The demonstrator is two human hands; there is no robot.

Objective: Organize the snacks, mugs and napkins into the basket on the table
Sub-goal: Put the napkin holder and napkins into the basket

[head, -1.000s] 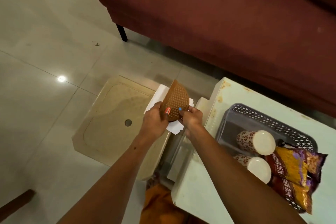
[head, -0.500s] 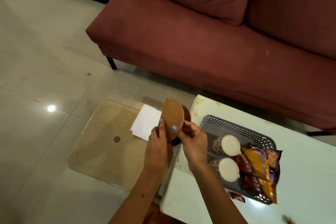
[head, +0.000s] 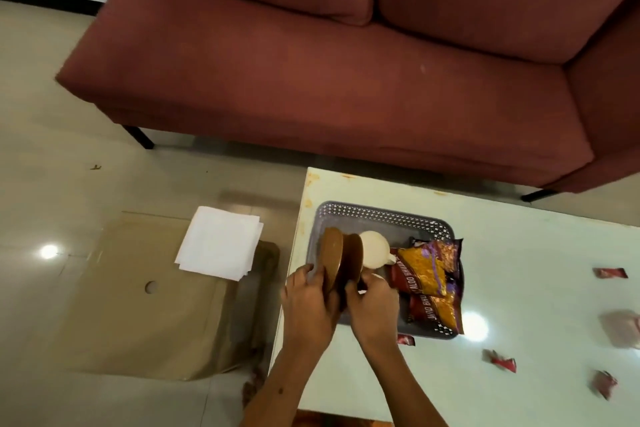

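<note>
Brown discs [head: 341,262]: two round brown pieces are held on edge, upright, over the near-left part of the basket; what they are cannot be told.
Left hand [head: 310,308]: its fingers [head: 303,272] are clamped on the left disc from the outer side.
Right hand [head: 374,308]: its fingers [head: 372,279] are closed around the lower edge of the right disc.
Basket [head: 381,215]: a grey perforated tray is seen on the counter [head: 519,288], under and just beyond the fingers.
Mug [head: 374,250]: a white mug is lying in the basket, touching the right disc, just beyond the right fingers.
Snack packets [head: 429,284]: red, yellow and purple bags are stacked in the basket's right half, just right of the right fingers.
Napkins [head: 220,248]: a white stack is resting on a beige box [head: 138,305] on the floor, well left of the left fingers.
Small wrappers [head: 500,359]: red pieces are scattered on the counter, far right of the fingers.
Sofa [head: 346,80]: a maroon sofa is seen beyond the counter.
</note>
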